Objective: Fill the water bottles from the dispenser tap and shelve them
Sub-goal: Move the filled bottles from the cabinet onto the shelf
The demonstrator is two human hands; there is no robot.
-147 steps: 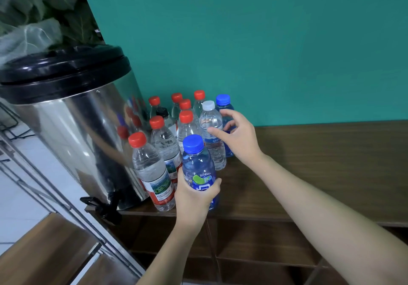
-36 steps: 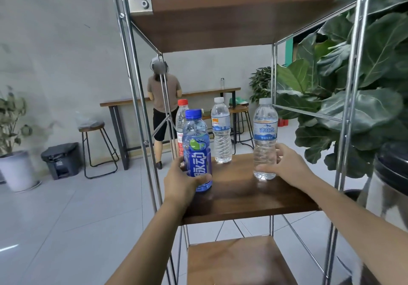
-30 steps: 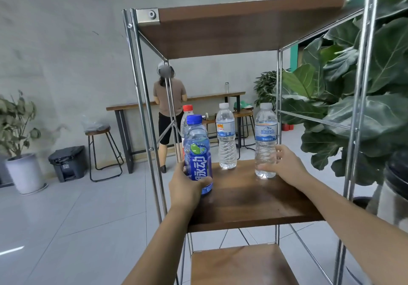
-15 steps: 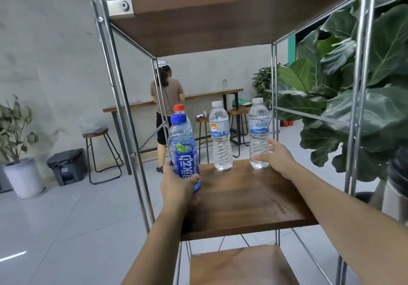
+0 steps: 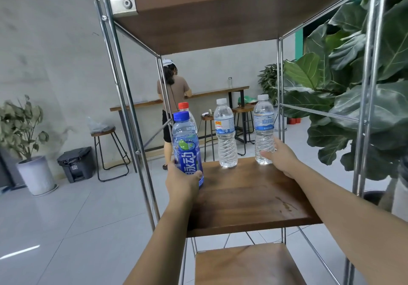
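Observation:
My left hand [image 5: 182,181] grips a blue-labelled bottle with a blue cap [image 5: 186,150], upright at the left front of the middle wooden shelf [image 5: 249,198]. My right hand [image 5: 281,160] wraps the base of a clear white-capped bottle [image 5: 263,127] standing at the shelf's back right. Another clear white-capped bottle [image 5: 225,132] stands at the back middle, untouched. A red-capped bottle [image 5: 185,110] is mostly hidden behind the blue one.
Chrome posts [image 5: 123,99] frame the rack, with a shelf above [image 5: 220,15] and one below [image 5: 247,264]. A large leafy plant [image 5: 353,90] crowds the right side. Beyond the rack are a person [image 5: 174,99] at a bench, stools and a bin [image 5: 76,164].
Both bottles were carried from the dispenser counter to the rack. In the last second the clear bottle went toward the back right of the shelf; the blue one stays at the left front.

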